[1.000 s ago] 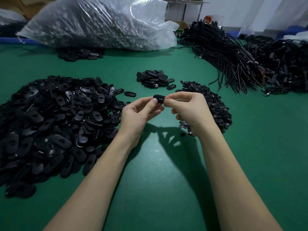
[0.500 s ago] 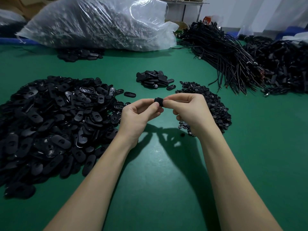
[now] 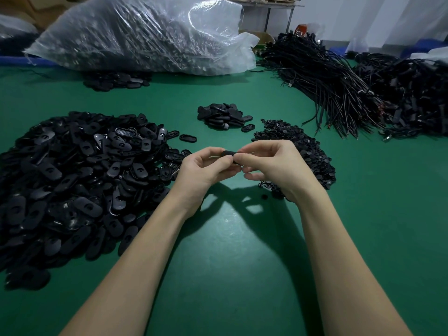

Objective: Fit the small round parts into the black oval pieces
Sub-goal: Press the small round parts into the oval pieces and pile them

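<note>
- You sit at a big green table [image 3: 230, 275] that fills most of the view.
- Far away on the left lies a big see-through plastic bag [image 3: 145, 35], full and lumpy.
- Far on the right you have a thick heap of black cords [image 3: 339, 76], spread across that far corner.
- On your left sits a huge pile of black oval pieces [image 3: 72, 180]. It comes close to your left arm.
- Just right of your hands is a smaller pile of small round parts [image 3: 303, 151]. Your right hand hides part of it.
- Past your hands, in the middle, sits a little heap of ovals [image 3: 223, 116]. You cannot tell from here if they are done ones.
- Your left hand [image 3: 206, 170] is held up over the table, fingers curled, thumb and fingertips pinching one end of a piece.
- Your right hand [image 3: 274, 166] meets it from the other side, fingers curled, thumb and first finger pinching the same piece.
- That one black oval piece [image 3: 229, 154] is between both hands, up off the table. Only its top edge shows.
- You cannot tell if a round part is in it, since your fingers cover it.
</note>
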